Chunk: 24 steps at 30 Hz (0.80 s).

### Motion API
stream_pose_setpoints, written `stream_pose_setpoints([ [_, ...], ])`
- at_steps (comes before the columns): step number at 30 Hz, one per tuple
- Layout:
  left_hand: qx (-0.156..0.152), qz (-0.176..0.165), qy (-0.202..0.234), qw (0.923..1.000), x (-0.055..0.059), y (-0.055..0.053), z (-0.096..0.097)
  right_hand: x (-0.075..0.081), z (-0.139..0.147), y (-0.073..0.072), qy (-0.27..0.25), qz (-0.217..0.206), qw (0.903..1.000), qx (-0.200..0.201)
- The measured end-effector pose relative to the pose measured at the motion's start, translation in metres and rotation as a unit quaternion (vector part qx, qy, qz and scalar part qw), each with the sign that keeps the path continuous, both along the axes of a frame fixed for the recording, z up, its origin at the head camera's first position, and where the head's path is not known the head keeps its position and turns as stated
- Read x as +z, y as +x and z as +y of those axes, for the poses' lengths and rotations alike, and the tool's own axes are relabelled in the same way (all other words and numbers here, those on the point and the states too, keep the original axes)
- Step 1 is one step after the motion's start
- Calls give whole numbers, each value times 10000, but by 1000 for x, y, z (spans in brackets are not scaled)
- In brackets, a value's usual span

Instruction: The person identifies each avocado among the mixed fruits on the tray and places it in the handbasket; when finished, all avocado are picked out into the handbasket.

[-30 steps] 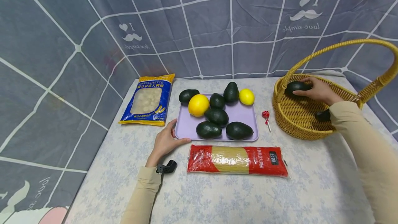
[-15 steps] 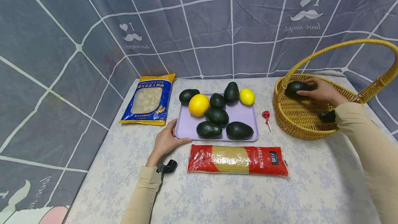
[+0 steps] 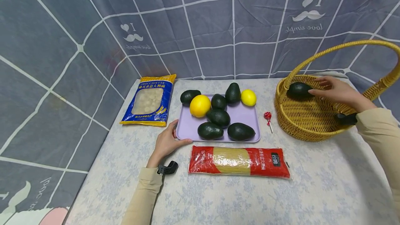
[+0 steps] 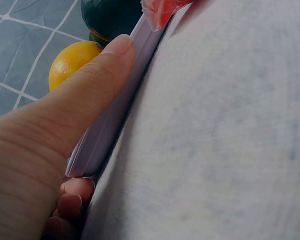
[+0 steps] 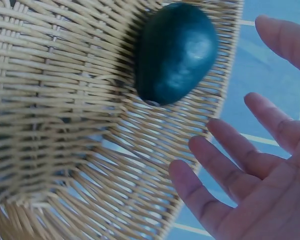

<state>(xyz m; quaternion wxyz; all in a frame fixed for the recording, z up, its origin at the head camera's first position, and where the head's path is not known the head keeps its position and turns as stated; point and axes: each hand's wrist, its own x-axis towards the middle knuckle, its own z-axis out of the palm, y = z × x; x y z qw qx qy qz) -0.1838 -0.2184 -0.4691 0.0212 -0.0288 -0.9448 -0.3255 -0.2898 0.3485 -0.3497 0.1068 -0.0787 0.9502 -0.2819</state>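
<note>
My left hand [image 3: 167, 140] grips the near left corner of a lilac tray [image 3: 187, 131]. In the left wrist view its thumb lies along the tray's rim and the other fingers bend at the corner. Several dark green avocados [image 3: 240, 131], an orange [image 3: 200, 106] and a lemon [image 3: 248, 97] are on the tray, some over its far edge. Over at the wicker basket [image 3: 289, 127], my right hand [image 3: 339, 93] hovers with its fingers spread. One avocado [image 5: 177, 52] lies inside against the basket's wall, apart from the fingers in the right wrist view.
A red spaghetti pack [image 3: 239, 161] lies in front of the tray. The blue orecchiette bag [image 3: 150, 100] is at the back left. Between tray and basket lies a lollipop [image 3: 268, 117]. The basket's tall handle [image 3: 337, 48] arches above the right hand.
My right hand has let go of the avocado, which stays in the basket, and has drawn back to the right with its fingers opening. The left hand and tray have not moved.
</note>
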Motion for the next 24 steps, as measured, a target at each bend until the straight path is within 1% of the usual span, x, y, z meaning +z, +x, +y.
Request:
stream_pose_setpoints([
  [4,-15,35,20,10000,-1,0,-1,9,-1,14,-69,106,9999,-8],
  [7,-26,49,3,10000,-3,0,-2,12,-1,25,-82,250,9996,32],
  [13,-31,59,-36,10000,-5,-2,-4,12,-11,45,-7,784,9968,121],
  [18,-46,110,-10,9999,-5,-2,-4,13,-23,64,-138,1283,9916,127],
  [24,-27,86,0,10000,-6,-1,-3,16,-44,88,-575,1787,9820,202],
])
